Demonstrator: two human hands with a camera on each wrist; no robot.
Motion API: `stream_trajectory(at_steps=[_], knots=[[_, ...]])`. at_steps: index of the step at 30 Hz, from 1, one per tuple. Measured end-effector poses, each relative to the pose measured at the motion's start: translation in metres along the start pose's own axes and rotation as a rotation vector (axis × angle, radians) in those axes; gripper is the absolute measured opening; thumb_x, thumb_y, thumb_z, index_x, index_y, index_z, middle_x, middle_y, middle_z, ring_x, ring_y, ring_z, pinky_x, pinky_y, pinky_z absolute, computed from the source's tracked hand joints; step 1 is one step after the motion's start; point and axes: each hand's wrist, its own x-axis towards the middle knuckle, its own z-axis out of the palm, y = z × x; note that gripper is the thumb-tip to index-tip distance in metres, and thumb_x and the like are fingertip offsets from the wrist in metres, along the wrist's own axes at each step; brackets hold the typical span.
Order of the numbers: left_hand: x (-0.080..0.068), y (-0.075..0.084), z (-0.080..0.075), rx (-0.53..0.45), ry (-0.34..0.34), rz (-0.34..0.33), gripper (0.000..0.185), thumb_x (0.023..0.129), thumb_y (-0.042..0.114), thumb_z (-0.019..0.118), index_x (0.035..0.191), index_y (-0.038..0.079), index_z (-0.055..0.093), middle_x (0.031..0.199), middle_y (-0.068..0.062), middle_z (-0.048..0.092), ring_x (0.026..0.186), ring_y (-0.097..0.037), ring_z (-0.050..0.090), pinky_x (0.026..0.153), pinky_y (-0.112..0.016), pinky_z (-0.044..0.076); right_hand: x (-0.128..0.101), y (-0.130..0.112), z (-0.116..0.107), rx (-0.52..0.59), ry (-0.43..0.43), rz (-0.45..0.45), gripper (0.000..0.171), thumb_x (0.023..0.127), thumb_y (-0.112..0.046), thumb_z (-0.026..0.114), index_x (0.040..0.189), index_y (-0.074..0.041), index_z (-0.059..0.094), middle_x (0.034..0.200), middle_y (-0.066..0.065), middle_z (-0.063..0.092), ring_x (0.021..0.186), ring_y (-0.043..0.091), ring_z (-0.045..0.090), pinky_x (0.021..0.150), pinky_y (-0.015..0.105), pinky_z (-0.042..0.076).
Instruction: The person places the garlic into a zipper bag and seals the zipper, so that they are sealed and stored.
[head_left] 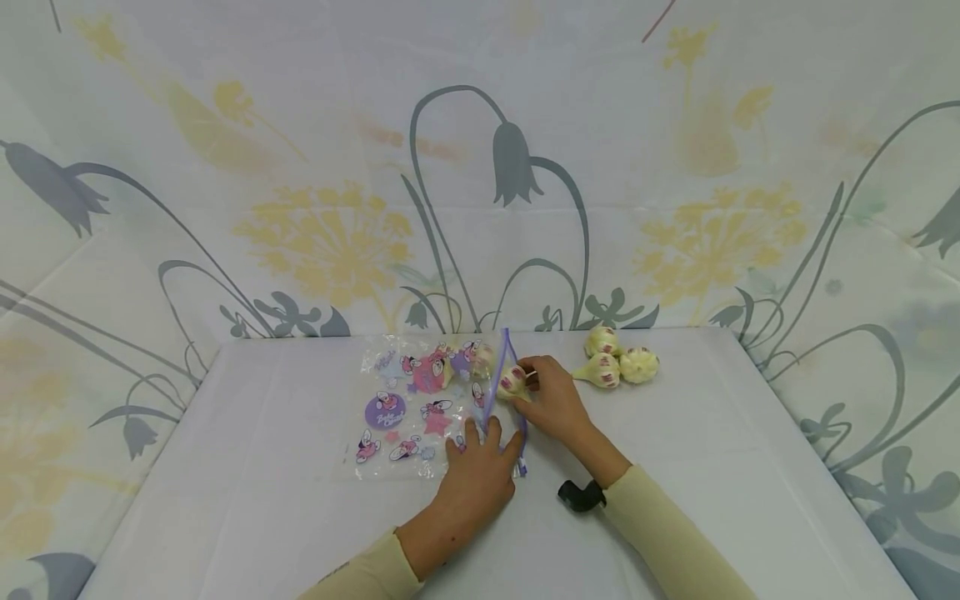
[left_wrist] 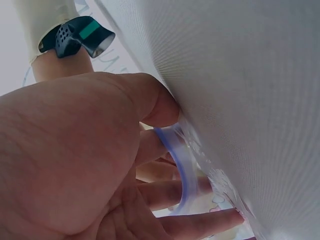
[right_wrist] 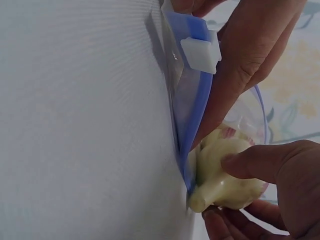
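A clear zip bag point(head_left: 405, 425) with pink and purple cartoon prints lies flat, its purple zip edge point(right_wrist: 200, 100) parted at the right. My right hand point(head_left: 553, 398) holds a garlic bulb point(right_wrist: 225, 170) between thumb and fingers, at the bag's mouth. The bulb is pale with reddish marks, its stem pointing toward the table. My left hand point(head_left: 480, 471) rests on the bag by the mouth, fingers spread and mostly straight. In the left wrist view its fingers point(left_wrist: 165, 194) reach past the zip edge. Through the printed plastic, another pale bulb point(head_left: 482, 357) shows partly.
Three garlic bulbs point(head_left: 602, 369) sit clustered at the back right of the white-covered table point(head_left: 712, 467). A white slider point(right_wrist: 200, 54) sits on the zip edge. A flower-printed cloth point(head_left: 465, 250) stands behind the table. A dark wrist camera point(head_left: 581, 497) is by my right sleeve.
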Motion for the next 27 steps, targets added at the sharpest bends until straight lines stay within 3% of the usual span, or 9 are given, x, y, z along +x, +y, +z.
stream_trajectory(at_steps=[10,18,27], knots=[[0.001,0.0,0.001,0.024,0.016,0.0,0.055,0.094,0.036,0.078,0.147,0.025,0.064,0.145,-0.017,0.058,0.131,-0.049,0.058,0.089,-0.065,0.058,0.009,0.0,0.007,-0.008,0.003,-0.066,0.055,0.083,0.003,0.084,0.133,0.009,0.062,0.118,0.022,0.066,0.101,0.034,0.072,0.089,0.043,0.061],[0.001,0.001,0.006,0.071,0.045,0.007,0.058,0.092,0.04,0.081,0.146,0.027,0.065,0.143,-0.016,0.059,0.129,-0.048,0.06,0.086,-0.063,0.059,0.015,0.001,0.012,0.03,-0.011,-0.02,0.053,0.085,0.001,0.083,0.132,0.01,0.06,0.123,0.024,0.067,0.103,0.036,0.073,0.091,0.047,0.06],[0.0,0.0,0.007,0.09,0.075,0.013,0.057,0.091,0.04,0.082,0.144,0.027,0.066,0.143,-0.015,0.06,0.127,-0.046,0.062,0.084,-0.061,0.06,0.027,0.0,0.019,0.034,-0.004,0.006,0.048,0.082,0.0,0.085,0.125,0.01,0.065,0.113,0.021,0.071,0.098,0.034,0.074,0.089,0.045,0.061]])
